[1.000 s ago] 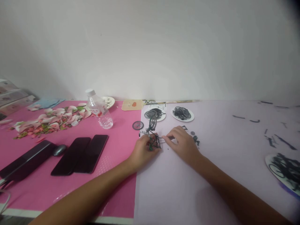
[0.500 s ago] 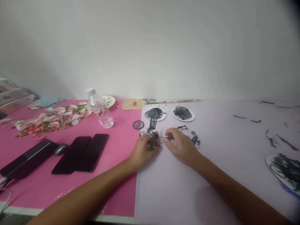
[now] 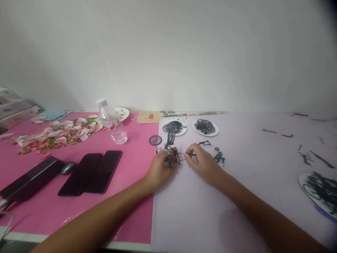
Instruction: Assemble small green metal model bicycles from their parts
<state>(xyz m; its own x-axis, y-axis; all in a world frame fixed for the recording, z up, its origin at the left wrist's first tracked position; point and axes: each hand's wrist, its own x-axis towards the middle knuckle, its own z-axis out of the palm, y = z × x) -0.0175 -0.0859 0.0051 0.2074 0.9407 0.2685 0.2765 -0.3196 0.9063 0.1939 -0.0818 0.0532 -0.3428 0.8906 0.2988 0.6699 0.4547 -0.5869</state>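
Observation:
My left hand (image 3: pixel 159 172) is closed around a small model bicycle (image 3: pixel 171 138), dark with a silvery part. Its wheel points up above my fingers, and part of the frame is hidden behind them. To the right, my right hand (image 3: pixel 204 162) pinches a thin tool with a dark handle (image 3: pixel 193 154). The tool's slim shaft reaches left to the bicycle's frame; I cannot tell its exact kind. Beyond my right hand lie a dark green part (image 3: pixel 218 157), a small round piece (image 3: pixel 217 149) and an angular black part (image 3: pixel 205 143). A loose spoked wheel (image 3: pixel 155 140) lies left of the bicycle.
Behind stand two white plates of black parts, the left plate (image 3: pixel 183 132) and the right plate (image 3: pixel 216 133). Another plate (image 3: pixel 302 184) is at far right. Left are a bottle (image 3: pixel 113 123), petals (image 3: pixel 61 131), two phones (image 3: pixel 102 172) and a black case (image 3: pixel 34 177).
My right fingers have drawn closer together on the tool, whose shaft stays at the bicycle. The bicycle's raised wheel has shifted slightly left. My left hand keeps its hold.

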